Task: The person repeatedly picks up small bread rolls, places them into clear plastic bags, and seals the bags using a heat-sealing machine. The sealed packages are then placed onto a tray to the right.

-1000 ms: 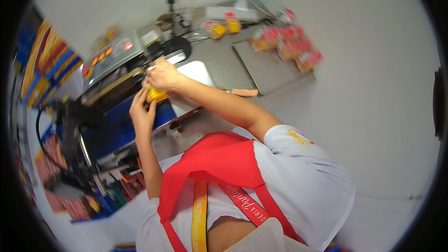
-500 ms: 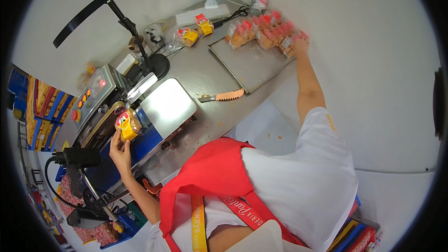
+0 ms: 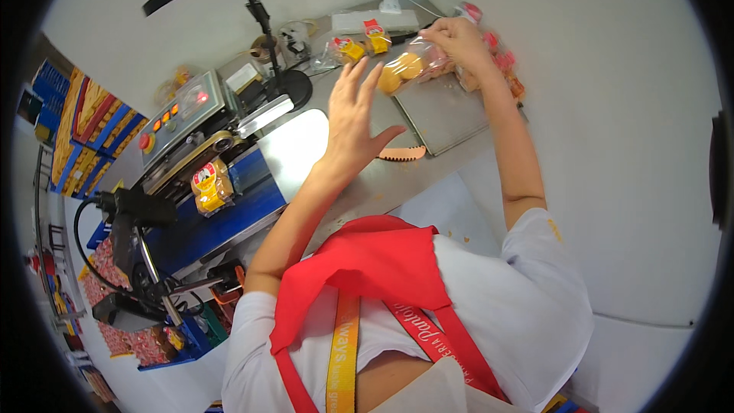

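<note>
A clear plastic bag of round golden buns (image 3: 404, 69) hangs from my right hand (image 3: 459, 44), whose fingers are closed on its upper end. My left hand (image 3: 350, 128) is raised just left of the bag, fingers spread and nothing in them. More clear bags with pink tops (image 3: 501, 61) stand beyond my right hand and wrist, partly hidden. Below my right hand lies a metal tray (image 3: 451, 124). On the blue conveyor belt (image 3: 256, 197) of the sealing machine rests a bun package (image 3: 212, 186) with a yellow and red label, and no hand touches it.
A knife with an orange handle (image 3: 403, 154) lies by the tray, partly behind my left hand. A black ring lamp stand (image 3: 294, 90) rises behind the pale metal plate (image 3: 297, 149). Two labelled packages (image 3: 350, 49) sit at the back. A black device on an arm (image 3: 138, 210) overhangs the belt.
My left hand has let go of the package on the belt and moved up and right, opening. My right hand has brought a bag of buns leftward from the group on the tray.
</note>
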A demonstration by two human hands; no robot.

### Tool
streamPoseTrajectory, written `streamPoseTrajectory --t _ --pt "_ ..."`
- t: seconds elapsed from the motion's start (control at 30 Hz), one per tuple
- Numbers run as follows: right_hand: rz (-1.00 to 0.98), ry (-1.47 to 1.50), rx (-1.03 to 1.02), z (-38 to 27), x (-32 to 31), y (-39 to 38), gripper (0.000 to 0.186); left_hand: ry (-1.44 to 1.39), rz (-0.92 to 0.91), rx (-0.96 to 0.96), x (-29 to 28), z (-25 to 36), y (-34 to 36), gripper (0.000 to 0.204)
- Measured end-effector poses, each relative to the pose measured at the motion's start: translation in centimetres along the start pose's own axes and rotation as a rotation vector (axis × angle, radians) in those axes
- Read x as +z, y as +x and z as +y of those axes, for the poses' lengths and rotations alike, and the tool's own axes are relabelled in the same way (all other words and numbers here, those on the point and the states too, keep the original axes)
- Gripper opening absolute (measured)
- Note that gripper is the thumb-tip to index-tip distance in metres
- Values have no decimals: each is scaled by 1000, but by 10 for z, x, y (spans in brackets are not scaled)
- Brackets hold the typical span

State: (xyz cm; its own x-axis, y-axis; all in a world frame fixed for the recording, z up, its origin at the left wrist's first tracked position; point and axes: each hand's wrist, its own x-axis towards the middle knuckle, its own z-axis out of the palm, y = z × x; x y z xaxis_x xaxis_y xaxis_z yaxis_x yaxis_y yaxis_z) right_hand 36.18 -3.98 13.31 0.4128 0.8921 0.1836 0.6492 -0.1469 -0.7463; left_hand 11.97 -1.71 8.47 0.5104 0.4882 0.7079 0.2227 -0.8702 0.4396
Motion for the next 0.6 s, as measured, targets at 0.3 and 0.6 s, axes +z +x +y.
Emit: streamPoseTrajectory --t 0.3,0.6 --pt "-439 428 -379 -60 20 4 74 -1423 -202 -838 -13 -89 5 45" --pt "-214 465 -315 -74 112 -18 112 -1618 153 -657 -33 -110 -32 50"
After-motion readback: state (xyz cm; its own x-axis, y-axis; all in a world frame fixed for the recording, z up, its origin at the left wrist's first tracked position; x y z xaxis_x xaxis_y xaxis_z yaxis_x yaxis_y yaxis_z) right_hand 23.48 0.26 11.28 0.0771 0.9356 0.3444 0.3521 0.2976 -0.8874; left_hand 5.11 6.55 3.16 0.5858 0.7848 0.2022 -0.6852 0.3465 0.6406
